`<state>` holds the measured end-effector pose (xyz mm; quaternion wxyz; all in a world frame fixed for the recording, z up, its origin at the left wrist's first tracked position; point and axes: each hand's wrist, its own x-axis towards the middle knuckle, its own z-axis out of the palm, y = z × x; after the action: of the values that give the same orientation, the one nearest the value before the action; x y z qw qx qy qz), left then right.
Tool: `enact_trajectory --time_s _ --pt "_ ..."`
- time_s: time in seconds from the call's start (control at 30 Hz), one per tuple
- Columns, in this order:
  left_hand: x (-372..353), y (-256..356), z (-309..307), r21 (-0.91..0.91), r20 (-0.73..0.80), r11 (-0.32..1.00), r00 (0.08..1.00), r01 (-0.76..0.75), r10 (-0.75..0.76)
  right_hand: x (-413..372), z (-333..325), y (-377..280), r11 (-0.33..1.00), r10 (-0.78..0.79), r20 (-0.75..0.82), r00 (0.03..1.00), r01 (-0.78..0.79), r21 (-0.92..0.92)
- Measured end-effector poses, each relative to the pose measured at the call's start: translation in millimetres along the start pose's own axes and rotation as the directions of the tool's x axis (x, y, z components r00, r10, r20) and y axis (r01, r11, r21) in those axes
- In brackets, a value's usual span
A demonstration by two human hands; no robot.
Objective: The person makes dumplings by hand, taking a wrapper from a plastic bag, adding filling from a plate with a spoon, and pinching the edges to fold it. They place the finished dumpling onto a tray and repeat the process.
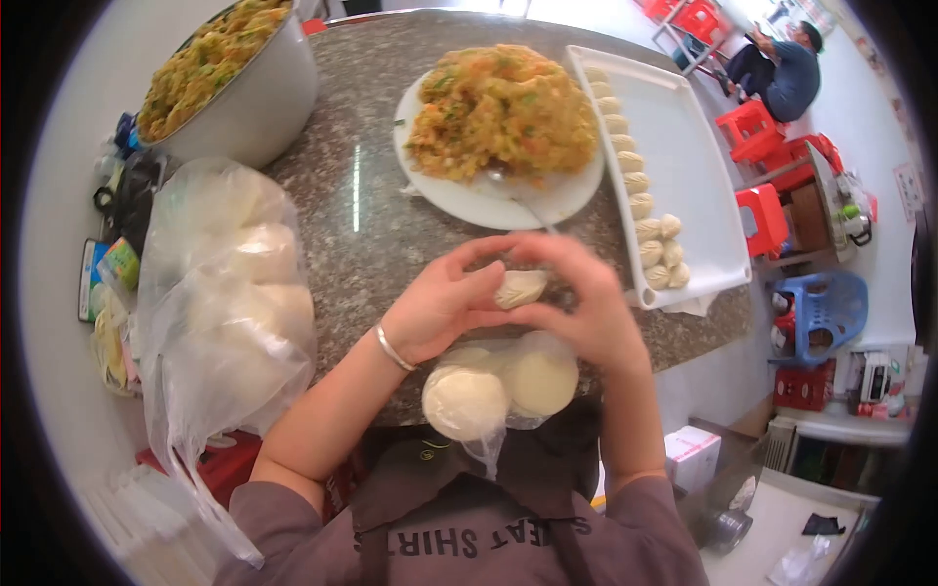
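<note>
Between my two hands, over the near part of the counter, is a pleated dumpling (521, 289). My left hand (445, 298) has its fingers curled round the dumpling's left side. My right hand (586, 303) closes on it from the right, slightly blurred. Just below lie round dough wrappers (466, 400) in a clear plastic bag. Beyond my hands stands a white plate (449, 198) heaped with orange and green filling (503, 112), with a spoon (532, 210) in it. On the right, a white tray (689, 146) holds a row of several pleated dumplings (635, 183).
A large bowl (249, 112) of filling stands at the back left. Nearer, a plastic bag (239, 283) holds pale dough. Beyond the stone counter (362, 59) are red stools (747, 130), a blue chair (826, 313) and a seated person (789, 78).
</note>
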<state>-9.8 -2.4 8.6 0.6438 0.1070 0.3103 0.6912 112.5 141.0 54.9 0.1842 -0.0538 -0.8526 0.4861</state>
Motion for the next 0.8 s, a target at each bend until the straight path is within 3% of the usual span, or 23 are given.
enact_trajectory --time_s 0.07,0.13,0.27,0.3,0.37,0.4,0.47,0.6,0.7,0.77,0.8 --pt "0 -2 7 0.063 -0.068 0.998 0.997 -0.031 0.036 -6 0 0 0.992 -0.01 0.127 0.992 0.026 -0.127" --pt "0 -2 5 0.084 -0.035 0.996 0.999 -0.035 0.038 -3 -15 -2 0.97 -0.071 0.136 0.988 0.1 -0.222" --pt "-2 3 9 0.104 -0.05 0.994 0.999 0.01 -0.004 0 -56 5 0.965 0.184 -0.231 0.956 -0.22 -0.142" --pt "-1 3 9 0.097 -0.063 0.995 0.998 0.01 -0.004 1 -69 29 0.967 0.246 -0.33 0.911 -0.252 0.026" --pt "-1 3 10 0.093 -0.069 0.996 0.998 0.008 -0.001 12 -94 42 0.942 0.335 -0.47 0.816 -0.292 0.165" --pt "-1 3 9 0.092 -0.078 0.996 0.997 0.01 -0.003 15 -108 54 0.945 0.327 -0.476 0.816 -0.286 0.16" --pt "-1 3 9 0.097 -0.076 0.995 0.997 0.006 0.001 16 -130 82 0.812 0.425 -0.492 0.76 -0.56 -0.163" --pt "0 4 5 0.082 -0.088 0.997 0.996 -0.009 0.017 15 -142 100 0.78 0.397 -0.506 0.766 -0.572 -0.254" --pt "2 3 2 0.09 -0.091 0.996 0.996 -0.005 0.013 11 -141 99 0.754 0.471 -0.451 0.758 -0.611 -0.239" --pt "1 2 2 0.095 -0.099 0.995 0.995 0.006 0.004 7 -132 88 0.815 0.271 -0.587 0.763 -0.506 -0.282" --pt "0 3 4 0.108 -0.087 0.994 0.996 -0.01 0.02 4 -124 76 0.812 0.29 -0.581 0.76 -0.516 -0.271"
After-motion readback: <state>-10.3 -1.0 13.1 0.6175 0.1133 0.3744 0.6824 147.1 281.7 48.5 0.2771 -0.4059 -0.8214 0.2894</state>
